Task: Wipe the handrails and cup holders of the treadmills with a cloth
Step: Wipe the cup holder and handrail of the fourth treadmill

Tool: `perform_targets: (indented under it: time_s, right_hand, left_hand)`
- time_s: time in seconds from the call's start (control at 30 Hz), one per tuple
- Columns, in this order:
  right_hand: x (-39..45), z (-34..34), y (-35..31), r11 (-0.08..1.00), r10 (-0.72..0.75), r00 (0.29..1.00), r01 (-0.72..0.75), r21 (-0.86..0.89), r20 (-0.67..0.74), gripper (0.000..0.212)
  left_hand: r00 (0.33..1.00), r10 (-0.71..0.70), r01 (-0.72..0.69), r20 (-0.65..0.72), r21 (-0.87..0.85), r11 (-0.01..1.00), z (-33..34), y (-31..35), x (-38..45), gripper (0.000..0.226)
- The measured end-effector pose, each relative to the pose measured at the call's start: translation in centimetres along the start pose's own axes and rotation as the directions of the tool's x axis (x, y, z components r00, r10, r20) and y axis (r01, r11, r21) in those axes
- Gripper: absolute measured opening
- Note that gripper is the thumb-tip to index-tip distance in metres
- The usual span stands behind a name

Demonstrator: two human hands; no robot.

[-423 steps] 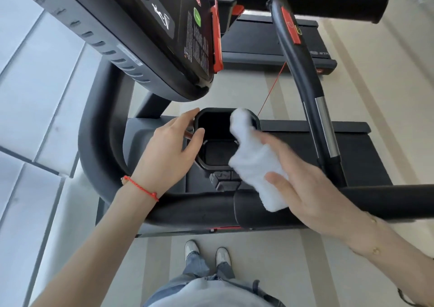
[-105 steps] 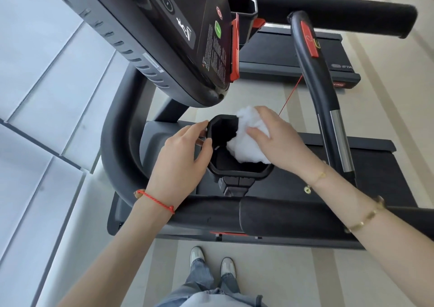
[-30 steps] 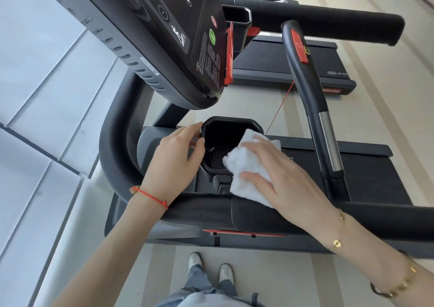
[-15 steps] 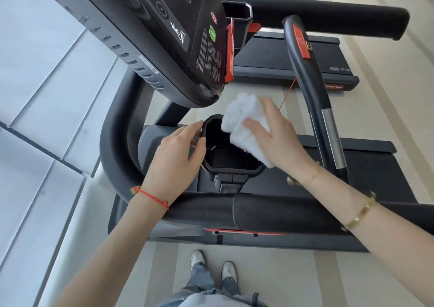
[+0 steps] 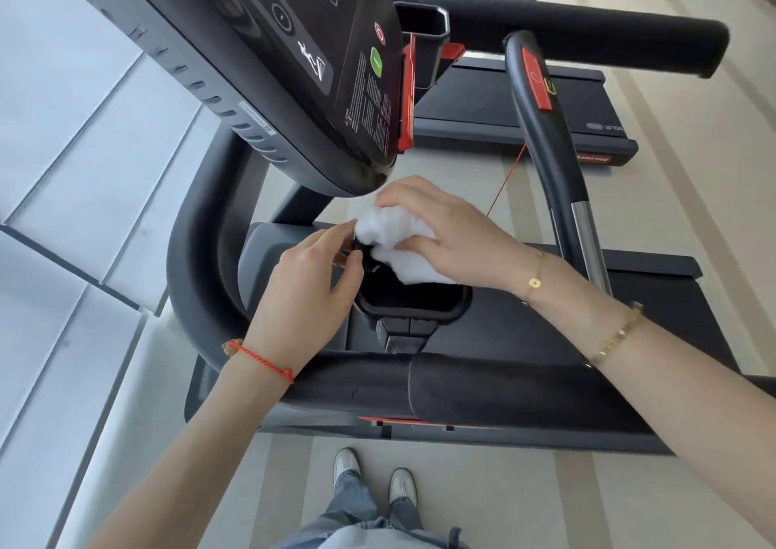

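Observation:
A black cup holder [image 5: 413,307] sits below the treadmill console, just beyond the padded black front handrail [image 5: 483,393]. My right hand [image 5: 445,233] presses a crumpled white cloth [image 5: 394,239] onto the holder's far rim, covering that edge. My left hand [image 5: 306,292] grips the holder's left rim with thumb and fingers. The holder's near rim and dark inside are visible. A curved side handrail [image 5: 550,145] with a red tab and a steel section rises on the right.
The black console [image 5: 302,53] overhangs close above the hands. A red safety cord [image 5: 506,183] hangs beside the right hand. A second treadmill [image 5: 516,99] with its own handrail [image 5: 579,32] stands further ahead. A white panelled wall runs along the left. My shoes [image 5: 373,475] are on the floor.
My right hand has slid the cloth left along the holder's far rim, towards my left fingers. My left hand keeps its grip on the left rim.

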State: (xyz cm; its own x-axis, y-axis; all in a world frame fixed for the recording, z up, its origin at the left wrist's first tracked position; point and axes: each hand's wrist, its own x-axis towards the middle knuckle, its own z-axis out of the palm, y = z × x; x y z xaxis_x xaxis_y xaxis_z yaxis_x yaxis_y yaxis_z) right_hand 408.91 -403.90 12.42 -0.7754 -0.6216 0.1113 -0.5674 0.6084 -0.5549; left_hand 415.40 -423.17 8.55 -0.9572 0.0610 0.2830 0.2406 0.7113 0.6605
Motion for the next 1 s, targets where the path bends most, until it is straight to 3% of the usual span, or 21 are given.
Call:
perform_targets:
  time_s: [0.1, 0.2, 0.37, 0.57, 0.83, 1.0]
  right_hand:
    - [0.8, 0.4, -0.4, 0.996, -0.038, 0.998, 0.042, -0.079, 0.045, 0.036]
    - [-0.5, 0.5, 0.0, 0.997, 0.0, 1.0, -0.002, -0.08, -0.028, 0.037]
    - [-3.5, 1.2, 1.0, 0.953, 0.293, 0.938, -0.272, 0.131, -0.184, 0.04]
    - [-1.5, 0.4, 0.9, 0.938, 0.346, 0.931, -0.341, 0.064, -0.113, 0.043]
    - [-5.9, 0.9, -1.4, 0.876, 0.476, 0.865, -0.451, 0.169, -0.157, 0.057]
    - [-8.4, -0.1, -3.4, 0.868, 0.478, 0.866, -0.442, 0.226, -0.146, 0.044]
  left_hand:
    - [1.0, 0.01, -0.01, -0.006, -0.007, 1.0, 0.0, -0.1, 0.0, 0.023]
    - [1.0, -0.006, 0.006, -0.008, -0.007, 1.0, 0.0, -0.1, 0.0, 0.032]
    - [1.0, -0.026, 0.026, -0.013, 0.007, 1.0, 0.2, -0.2, 0.0, 0.038]
    - [1.0, -0.023, 0.024, -0.014, 0.022, 0.999, 0.2, -0.2, 0.1, 0.037]
    - [1.0, -0.019, 0.02, -0.021, 0.041, 0.999, 0.0, 0.2, 0.0, 0.036]
    - [0.999, 0.006, -0.004, -0.032, 0.059, 0.998, -0.6, 1.0, -0.4, 0.035]
